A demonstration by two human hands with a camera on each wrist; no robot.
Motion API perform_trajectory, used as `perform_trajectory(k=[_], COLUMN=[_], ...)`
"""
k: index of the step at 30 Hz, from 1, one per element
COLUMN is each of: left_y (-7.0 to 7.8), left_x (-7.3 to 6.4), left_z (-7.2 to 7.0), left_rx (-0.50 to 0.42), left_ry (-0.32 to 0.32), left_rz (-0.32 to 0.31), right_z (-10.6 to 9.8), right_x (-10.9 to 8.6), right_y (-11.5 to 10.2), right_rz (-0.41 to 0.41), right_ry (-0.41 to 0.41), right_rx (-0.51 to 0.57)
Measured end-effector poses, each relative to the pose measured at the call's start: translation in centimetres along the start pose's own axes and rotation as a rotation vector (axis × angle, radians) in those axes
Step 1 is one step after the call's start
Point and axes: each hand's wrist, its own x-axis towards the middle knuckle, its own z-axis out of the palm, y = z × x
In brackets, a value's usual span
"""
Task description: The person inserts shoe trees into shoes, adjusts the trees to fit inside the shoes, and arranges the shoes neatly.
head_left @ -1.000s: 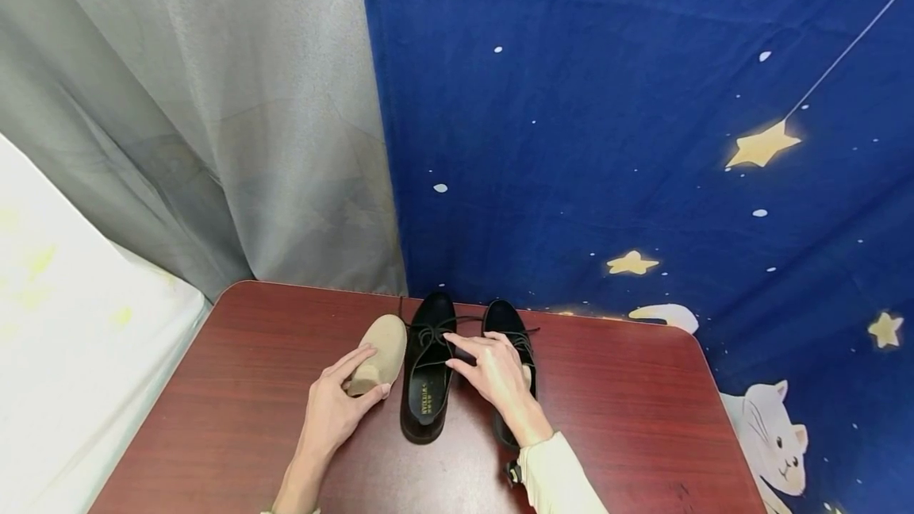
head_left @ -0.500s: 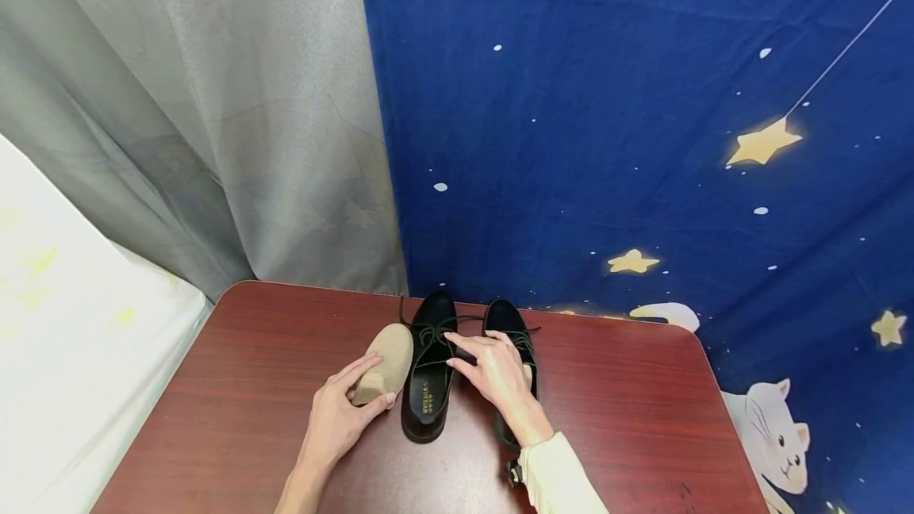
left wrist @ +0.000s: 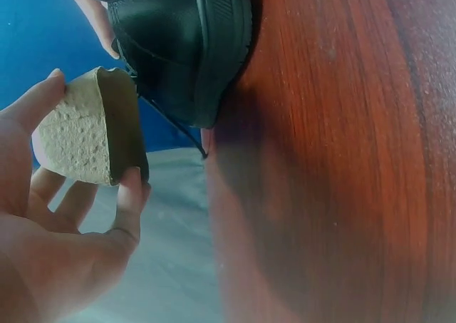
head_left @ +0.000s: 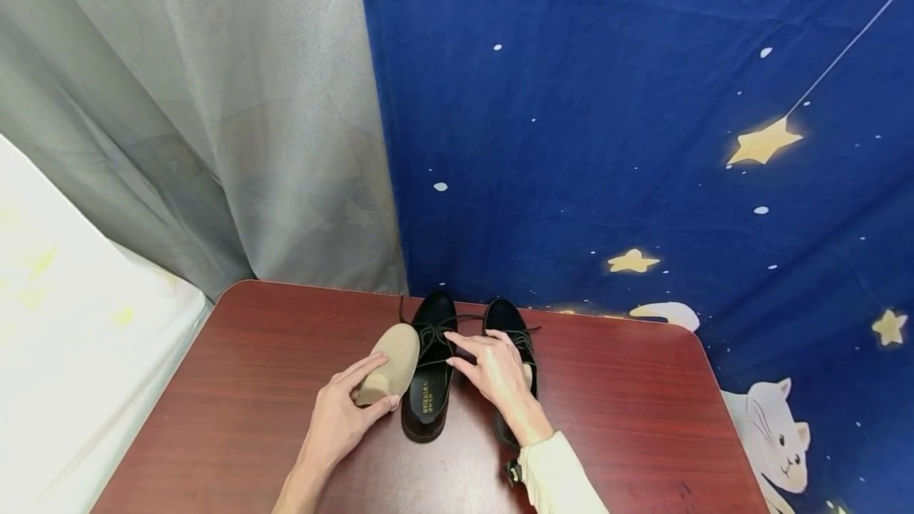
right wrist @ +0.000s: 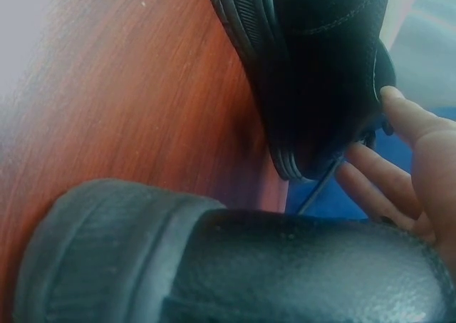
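Observation:
My left hand (head_left: pixel 341 416) grips a beige moulded shoe insert (head_left: pixel 398 354) by its sides, with the thumb opposite the fingers. In the left wrist view the insert (left wrist: pixel 75 134) looks rough and hollow, and hangs above the table. It overlaps the left edge of a black lace-up shoe (head_left: pixel 434 311) in the head view. My right hand (head_left: pixel 497 375) reaches over from the right and pinches that shoe near its tongue and laces, thumb at the opening's edge. A second black shoe (head_left: pixel 503 314) stands under my right wrist, partly hidden, with something beige inside it.
The reddish wooden table (head_left: pixel 628 411) carries both shoes near its back edge. Behind it hang a grey curtain (head_left: pixel 314 141) and a blue star-patterned cloth (head_left: pixel 571 141). White cloth (head_left: pixel 86 339) lies beyond the left edge.
My left hand has carried the insert a little to the right and slightly toward me, up against the left shoe. My right hand and both shoes have stayed put.

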Motion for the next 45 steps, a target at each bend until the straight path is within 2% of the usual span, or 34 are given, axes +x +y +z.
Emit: perform_trajectory(k=[15,25,29,33,40,45], left_y=[0.1,0.8,1.1,1.3,1.8,2.1], left_x=[0.3,0.0,-0.2,-0.5,-1.1,-1.2], left_z=[0.0,-0.2,-0.2,0.0,0.3,0.3], left_rx=[0.039,-0.01,-0.01,0.001,-0.006,-0.009], left_ry=[0.037,0.119,0.147,0.154,0.124,0.129], left_rz=[-0.004,0.006,0.035,0.06,0.001,0.007], right_z=[0.0,-0.1,-0.2,-0.2,-0.2,-0.2], right_x=[0.3,0.3,0.3,0.3,0.0,0.0], right_y=[0.0,0.0,0.0,0.0,-0.1,-0.1], right_rz=[0.013,0.005,0.015,0.013,0.018,0.015], right_ry=[-0.01,0.005,-0.008,-0.007,-0.013,-0.006], right_rx=[0.016,0.012,0.007,0.017,0.021,0.018])
